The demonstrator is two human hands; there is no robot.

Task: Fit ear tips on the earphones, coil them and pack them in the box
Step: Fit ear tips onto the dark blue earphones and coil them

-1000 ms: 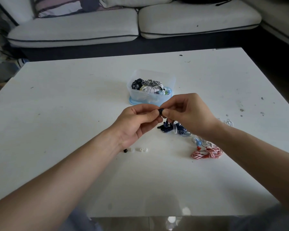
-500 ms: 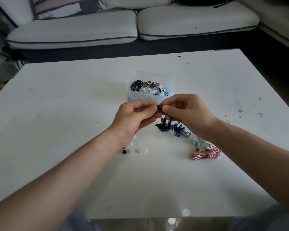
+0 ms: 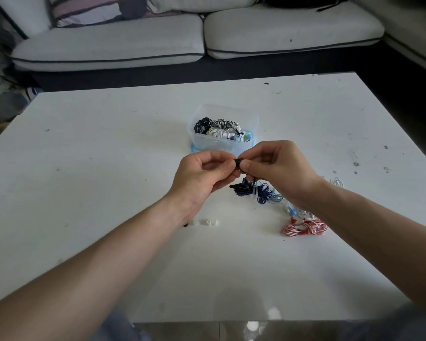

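Observation:
My left hand (image 3: 202, 178) and my right hand (image 3: 278, 168) meet above the table's middle, both pinching a small black earbud piece (image 3: 238, 162) between thumb and fingertips. Whether it is the ear tip or the bud is too small to tell. Its dark blue cord (image 3: 252, 190) hangs down to a loose tangle on the table under my right hand. Just behind my hands stands the clear plastic box (image 3: 207, 141), holding several coiled earphones. White ear tips (image 3: 208, 222) and a black ear tip (image 3: 185, 224) lie by my left wrist.
A red-and-white coiled earphone (image 3: 304, 228) lies at the right, with light blue earphones (image 3: 292, 210) and a thin white cord (image 3: 336, 182) near my right forearm. The white table (image 3: 108, 156) has a light sofa (image 3: 108, 45) beyond its far edge.
Both hands stay pinched together on the black piece with only slight finger shifts. The view has tilted a little, so the box sits closer behind my hands.

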